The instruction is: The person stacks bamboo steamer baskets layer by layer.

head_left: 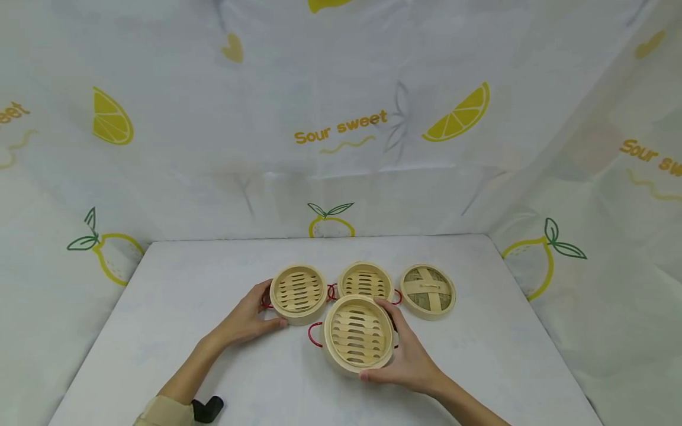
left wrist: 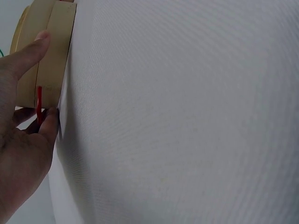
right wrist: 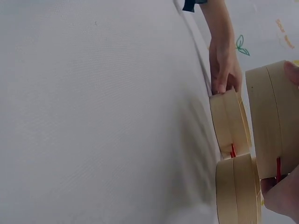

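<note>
My left hand grips the left bamboo steamer basket, which stands on the table. In the left wrist view the thumb presses on its wall, and fingers lie by its red handle. My right hand holds a second bamboo steamer basket raised over the table, tilted so its slatted inside faces the head camera. The right wrist view shows this held basket clear of the table. Behind it a third steamer basket rests on the table, its front edge partly hidden.
A round woven bamboo lid lies at the right of the row. The baskets have red loop handles. A white cloth covers the table, and a lemon-printed curtain stands behind and at both sides.
</note>
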Demonstrator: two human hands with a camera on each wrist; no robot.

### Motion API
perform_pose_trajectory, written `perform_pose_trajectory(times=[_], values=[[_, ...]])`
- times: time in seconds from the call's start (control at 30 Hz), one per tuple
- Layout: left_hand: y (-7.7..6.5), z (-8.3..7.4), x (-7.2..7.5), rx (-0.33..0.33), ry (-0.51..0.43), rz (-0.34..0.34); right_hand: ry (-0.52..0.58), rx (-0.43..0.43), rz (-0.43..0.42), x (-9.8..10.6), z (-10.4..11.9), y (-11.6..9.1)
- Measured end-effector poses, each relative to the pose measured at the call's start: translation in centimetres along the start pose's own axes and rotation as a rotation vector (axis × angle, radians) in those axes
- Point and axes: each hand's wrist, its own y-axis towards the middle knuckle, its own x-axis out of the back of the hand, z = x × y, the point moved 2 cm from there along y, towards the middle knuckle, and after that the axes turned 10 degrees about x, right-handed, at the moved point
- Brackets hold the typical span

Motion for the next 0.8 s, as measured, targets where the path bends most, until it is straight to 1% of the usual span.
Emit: perform_pose_trajectory(times=[0.13, 0.3, 0.43, 0.67, 0.8], values=[[0.1, 0.0, -0.1, -0.006, -0.009, -0.001, -0.008, 0.004, -0.012, -0.1, 0.2, 0.4], [0.1, 0.1, -0.1, -0.003, -0.031, 0.012, 0.018, 0.01, -0.026, -0.6, 0.2, 0.8], [0.1, 0.2, -0.1, -0.001, -0.025, 0.012, 0.012, 0.015, -0.035, -1.0, 0.1, 1.0], [0.1, 0.1, -0.1, -0.018, -0.003, -0.002, 0.011, 0.012, -0.044, -1.2, 0.1, 1.6], [0.0, -0.1, 0.0, -0.016, -0.002, -0.002, 0.008, 0.041, -0.063, -1.3, 0.2, 2.3]])
